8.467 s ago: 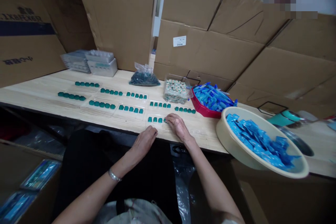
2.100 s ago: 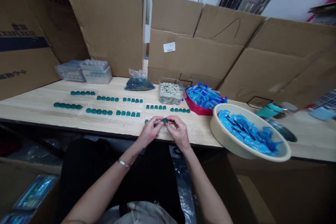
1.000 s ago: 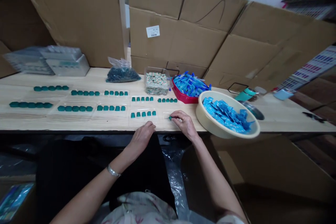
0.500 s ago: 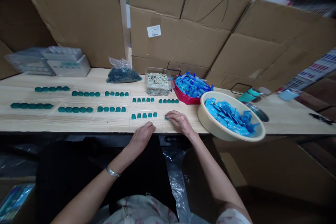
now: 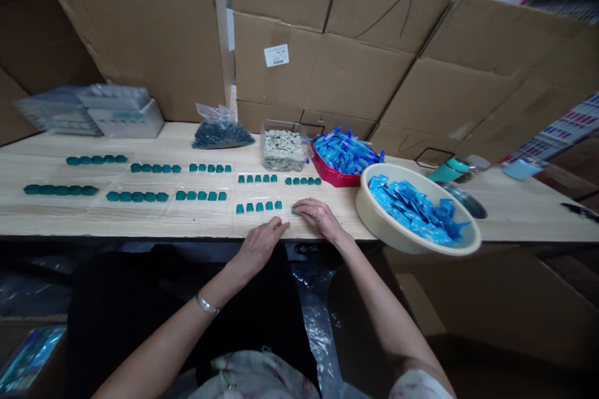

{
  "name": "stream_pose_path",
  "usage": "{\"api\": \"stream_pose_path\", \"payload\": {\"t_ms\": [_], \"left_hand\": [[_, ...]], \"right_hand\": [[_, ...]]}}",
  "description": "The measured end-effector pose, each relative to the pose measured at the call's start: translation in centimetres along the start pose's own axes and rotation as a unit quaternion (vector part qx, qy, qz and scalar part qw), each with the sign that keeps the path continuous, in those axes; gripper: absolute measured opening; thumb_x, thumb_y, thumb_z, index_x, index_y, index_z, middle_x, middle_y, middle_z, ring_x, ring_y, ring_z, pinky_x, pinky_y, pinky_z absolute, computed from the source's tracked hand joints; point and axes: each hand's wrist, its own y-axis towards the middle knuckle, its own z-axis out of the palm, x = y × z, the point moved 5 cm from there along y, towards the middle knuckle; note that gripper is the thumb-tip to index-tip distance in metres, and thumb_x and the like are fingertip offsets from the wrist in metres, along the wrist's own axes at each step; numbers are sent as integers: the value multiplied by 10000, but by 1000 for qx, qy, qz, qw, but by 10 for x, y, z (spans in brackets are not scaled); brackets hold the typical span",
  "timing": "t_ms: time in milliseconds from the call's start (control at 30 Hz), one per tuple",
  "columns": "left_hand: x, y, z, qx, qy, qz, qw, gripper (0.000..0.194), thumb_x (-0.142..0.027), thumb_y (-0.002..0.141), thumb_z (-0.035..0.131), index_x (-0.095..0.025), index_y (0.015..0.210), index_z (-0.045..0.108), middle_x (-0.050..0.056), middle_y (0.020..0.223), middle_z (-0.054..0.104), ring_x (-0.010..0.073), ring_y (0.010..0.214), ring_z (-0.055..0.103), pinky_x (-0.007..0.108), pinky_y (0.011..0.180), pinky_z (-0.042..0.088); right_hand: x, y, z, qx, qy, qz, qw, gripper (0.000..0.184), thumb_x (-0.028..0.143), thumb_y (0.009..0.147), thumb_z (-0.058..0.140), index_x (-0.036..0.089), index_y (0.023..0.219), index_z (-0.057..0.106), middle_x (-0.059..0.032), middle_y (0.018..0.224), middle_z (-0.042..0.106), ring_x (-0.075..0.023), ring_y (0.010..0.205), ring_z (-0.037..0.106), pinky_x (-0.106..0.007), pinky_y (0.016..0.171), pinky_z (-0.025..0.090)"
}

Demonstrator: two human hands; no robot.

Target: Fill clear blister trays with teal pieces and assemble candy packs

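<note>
Clear blister trays lie in rows on the wooden table (image 5: 196, 224), each holding a short row of small teal pieces (image 5: 257, 206). My right hand (image 5: 318, 218) rests over the nearest right tray, its fingertips closed on one teal piece (image 5: 294, 211) at that tray's left end. My left hand (image 5: 262, 242) lies at the table's front edge with its fingers stretched forward, the tips touching the front of the clear tray (image 5: 281, 222). A bracelet sits on my left wrist.
A cream bowl (image 5: 374, 224) of blue packets overhangs the front edge at the right. Behind it stand a red tray of blue sticks (image 5: 346, 153), a clear box of patterned bits (image 5: 282, 149) and a bag of dark teal pieces (image 5: 219, 134). Stacked clear trays (image 5: 112, 113) sit far left, with cardboard boxes behind.
Both hands earlier held a teal piece above the table edge. My right hand has since lowered it to the right tray, and my left hand has slid forward to the tray's front.
</note>
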Motion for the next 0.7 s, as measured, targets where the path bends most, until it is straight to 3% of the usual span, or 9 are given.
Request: {"api": "stream_pose_path", "payload": {"t_ms": [133,233,300,400,467,567,700], "left_hand": [[-2,6,4,3,-51,2,999,365,-78,844,378,-244,1113,562,57,1035,556,171,863,559,268,720,421],[2,12,-2,-41,-195,-37,979,233,-232,875,424,-214,1001,618,59,954,580,160,808,557,261,693,428],[10,14,-5,-71,-351,-111,927,280,-365,871,437,-188,988,619,59,904,582,116,637,528,232,554,414],[18,13,-7,-100,-580,-212,780,425,-489,844,439,-153,1064,580,74,902,568,40,438,375,194,377,269],[18,13,-9,-111,-667,-223,702,468,-506,819,483,-138,1095,565,96,930,565,24,440,358,178,376,230],[13,15,-12,-104,-721,-207,653,481,-485,800,537,-134,1127,560,81,874,558,25,463,378,169,396,226],[7,19,-13,-75,-740,-197,639,524,-503,798,533,-134,1169,549,2,672,474,37,457,366,163,399,222]], "right_hand": [[-9,3,5,6,-4,11,1000,159,266,821,564,229,810,718,-81,875,705,-199,824,654,-360,764,509],[-12,4,5,19,-20,19,999,143,254,805,581,222,774,717,-76,840,711,-202,808,652,-369,778,502],[-8,3,3,17,-27,31,999,118,256,789,602,227,818,713,-68,866,708,-208,844,641,-385,814,487],[10,2,-2,-38,8,70,997,167,275,788,608,227,925,690,-67,961,682,-209,930,612,-378,837,478],[28,1,-2,-80,60,99,990,159,295,796,598,216,897,692,-65,945,672,-200,907,615,-344,795,493],[51,3,11,-78,153,141,975,167,318,781,610,208,867,701,-56,908,677,-192,852,634,-323,765,506],[58,8,37,-15,308,219,926,296,344,719,665,191,972,679,-47,855,703,-189,710,670,-347,728,536]]}}
